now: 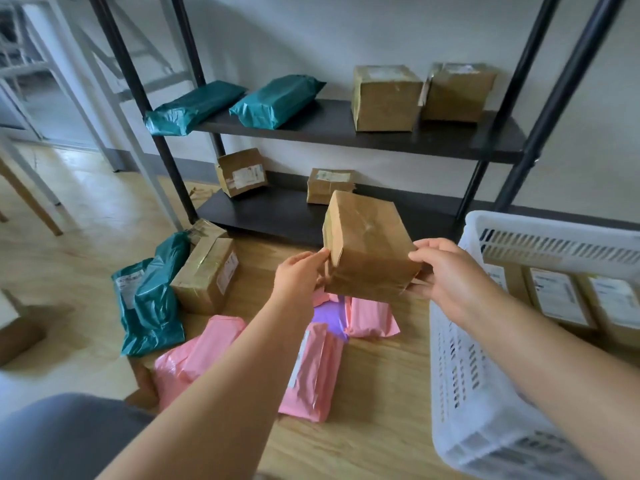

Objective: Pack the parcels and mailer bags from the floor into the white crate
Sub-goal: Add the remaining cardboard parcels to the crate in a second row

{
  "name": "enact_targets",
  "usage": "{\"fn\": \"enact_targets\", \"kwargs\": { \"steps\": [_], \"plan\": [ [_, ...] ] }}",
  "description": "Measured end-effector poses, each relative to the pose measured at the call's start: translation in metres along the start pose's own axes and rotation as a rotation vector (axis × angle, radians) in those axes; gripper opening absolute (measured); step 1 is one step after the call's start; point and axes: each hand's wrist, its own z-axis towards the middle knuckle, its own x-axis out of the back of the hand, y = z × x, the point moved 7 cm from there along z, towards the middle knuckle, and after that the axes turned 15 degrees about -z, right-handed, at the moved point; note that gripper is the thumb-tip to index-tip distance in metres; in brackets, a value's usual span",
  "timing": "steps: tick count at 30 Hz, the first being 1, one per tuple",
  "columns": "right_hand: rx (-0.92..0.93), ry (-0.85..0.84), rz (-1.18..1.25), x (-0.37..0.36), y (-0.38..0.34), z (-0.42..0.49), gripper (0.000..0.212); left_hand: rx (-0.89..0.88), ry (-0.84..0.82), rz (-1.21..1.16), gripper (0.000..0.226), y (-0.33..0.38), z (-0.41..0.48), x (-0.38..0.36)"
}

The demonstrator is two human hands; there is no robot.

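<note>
I hold a brown taped cardboard parcel [369,242] in the air above the floor, tilted. My left hand [299,277] grips its left lower edge, and my right hand [446,277] grips its right side. The white slatted crate [485,368] stands just right of the parcel and holds several labelled brown parcels [557,296]. Pink mailer bags [311,372] lie on the wooden floor under my hands. Teal mailer bags [150,303] and another brown parcel [207,273] lie to the left.
A black metal shelf rack [346,133] stands behind, with two teal bags and two brown boxes on the upper shelf and two boxes on the lower one. A purple patch [329,315] shows between the pink bags. A brown box corner [17,334] sits far left.
</note>
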Motion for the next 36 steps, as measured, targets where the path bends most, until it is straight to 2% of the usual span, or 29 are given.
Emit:
{"fn": "enact_targets", "kwargs": {
  "steps": [4, 6, 7, 10, 11, 15, 17, 19, 21, 23, 25, 26, 28, 30, 32, 34, 36],
  "plan": [
    [0.043, -0.017, -0.038, 0.028, 0.0, -0.033, 0.035, 0.166, -0.188, -0.087, 0.013, -0.017, -0.03, -0.013],
    [0.027, -0.027, -0.126, 0.039, 0.009, -0.045, 0.041, 0.204, -0.239, -0.086, 0.023, -0.025, -0.043, -0.016],
    [0.019, -0.03, -0.181, 0.042, 0.014, -0.048, 0.04, 0.217, -0.26, -0.082, 0.028, -0.029, -0.048, -0.017],
    [-0.009, -0.049, -0.283, 0.04, 0.026, -0.055, 0.016, 0.177, -0.315, -0.004, 0.05, -0.033, -0.057, -0.029],
    [-0.019, -0.051, -0.298, 0.039, 0.03, -0.057, 0.024, 0.146, -0.321, 0.047, 0.055, -0.032, -0.06, -0.033],
    [-0.062, -0.12, -0.327, 0.034, 0.038, -0.06, 0.094, -0.046, -0.304, 0.225, 0.053, -0.024, -0.069, -0.043],
    [-0.079, -0.148, -0.323, 0.036, 0.042, -0.06, 0.104, -0.121, -0.303, 0.29, 0.059, -0.023, -0.07, -0.045],
    [-0.059, -0.158, -0.277, 0.038, 0.038, -0.06, 0.092, -0.159, -0.306, 0.328, 0.056, -0.022, -0.072, -0.047],
    [-0.022, -0.185, -0.221, 0.039, 0.032, -0.061, 0.071, -0.15, -0.324, 0.311, 0.05, -0.022, -0.069, -0.049],
    [-0.025, -0.194, -0.133, 0.041, 0.028, -0.061, 0.048, -0.069, -0.321, 0.195, 0.04, -0.025, -0.066, -0.049],
    [-0.047, -0.209, -0.018, 0.044, 0.026, -0.063, 0.035, 0.063, -0.292, 0.047, 0.03, -0.033, -0.062, -0.045],
    [-0.058, -0.236, 0.054, 0.044, 0.026, -0.063, 0.037, 0.091, -0.273, 0.032, 0.028, -0.037, -0.058, -0.042],
    [-0.076, -0.298, 0.176, 0.044, 0.025, -0.065, 0.045, 0.094, -0.243, 0.149, 0.026, -0.044, -0.051, -0.035],
    [-0.074, -0.363, 0.223, 0.04, 0.024, -0.066, 0.046, 0.141, -0.254, 0.199, 0.028, -0.052, -0.049, -0.03],
    [-0.083, -0.38, 0.194, 0.037, 0.026, -0.065, 0.042, 0.244, -0.311, 0.111, 0.026, -0.058, -0.053, -0.032],
    [-0.092, -0.328, 0.14, 0.038, 0.03, -0.062, 0.036, 0.323, -0.335, 0.019, 0.033, -0.059, -0.058, -0.034],
    [-0.06, -0.252, 0.031, 0.041, 0.032, -0.058, 0.029, 0.305, -0.319, -0.005, 0.032, -0.055, -0.059, -0.034]
  ]
}}
